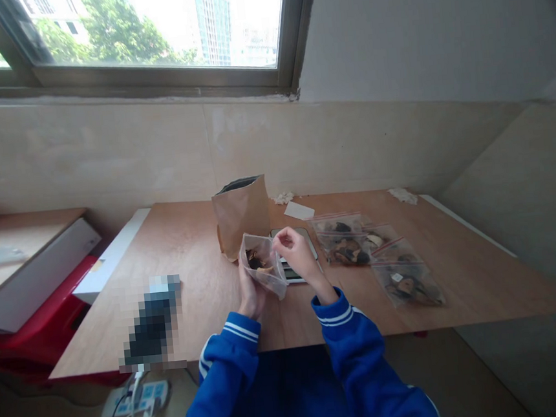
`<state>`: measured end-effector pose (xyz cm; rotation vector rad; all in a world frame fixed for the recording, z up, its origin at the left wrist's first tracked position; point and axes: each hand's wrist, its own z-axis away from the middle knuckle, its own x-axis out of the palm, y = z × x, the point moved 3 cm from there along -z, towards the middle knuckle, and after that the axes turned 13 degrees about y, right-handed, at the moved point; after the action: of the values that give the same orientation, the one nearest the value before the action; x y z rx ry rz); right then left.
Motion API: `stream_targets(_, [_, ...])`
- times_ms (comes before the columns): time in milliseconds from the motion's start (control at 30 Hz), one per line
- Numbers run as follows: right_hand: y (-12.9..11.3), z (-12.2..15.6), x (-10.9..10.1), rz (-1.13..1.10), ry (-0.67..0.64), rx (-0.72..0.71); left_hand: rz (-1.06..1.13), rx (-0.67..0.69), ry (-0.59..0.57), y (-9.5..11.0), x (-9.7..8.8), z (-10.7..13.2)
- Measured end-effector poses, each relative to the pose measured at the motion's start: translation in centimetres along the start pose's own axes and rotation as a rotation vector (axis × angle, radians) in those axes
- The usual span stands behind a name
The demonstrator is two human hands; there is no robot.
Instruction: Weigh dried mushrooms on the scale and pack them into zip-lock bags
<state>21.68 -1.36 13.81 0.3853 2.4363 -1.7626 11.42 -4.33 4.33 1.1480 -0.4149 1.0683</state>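
Head view: nearest the bench's front edge, the left hand grips a tilted clear zip bag holding dried brown slices. Beside it, the right hand curls its fingers into a narrow pinch above a digital scale; whether they hold anything is too small to tell. A slack grip could spill slices onto the bench or the scale. Farther right lie filled zip bags; toward the back edge, a kraft paper pouch stands close enough to be knocked over.

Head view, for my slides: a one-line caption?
Left hand holds a clear zip bag of dried pieces over a scale, right hand beside it.
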Motion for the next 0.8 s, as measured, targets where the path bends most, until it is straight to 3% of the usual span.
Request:
stream_targets(100, [-0.2,-0.4,0.1,0.105,0.088,-0.209,0.086,0.022,0.228,-0.3,-0.4,-2.6])
stream_targets(167, [-1.4,-0.1,0.1,0.098,0.1,-0.353,0.096,0.059,0.3,-0.5,-0.7,-4.1])
stream_targets(233, [-2.4,0.2,0.5,0.103,-0.033,-0.41,0.12,0.116,0.285,-0.7,-0.8,-5.0])
stream_targets(300, [-2.4,0.1,1.4,0.161,-0.229,-0.379,0.149,0.167,0.238,-0.9,-0.9,-5.5])
stream_targets(467, [0.0,-1.1,4.3,0.254,-0.574,-0.403,0.128,0.232,0.156,-1.1,-1.4,-6.0])
stream_targets(600, [1.2,-2.0,5.9,0.249,-0.635,-0.473,0.112,0.331,0.157,-0.8,-2.0,-6.7])
stream_targets(800, [1.4,-2.2,6.2,0.225,-0.717,-0.456,0.105,0.271,0.209,-0.6,-2.1,-6.4])
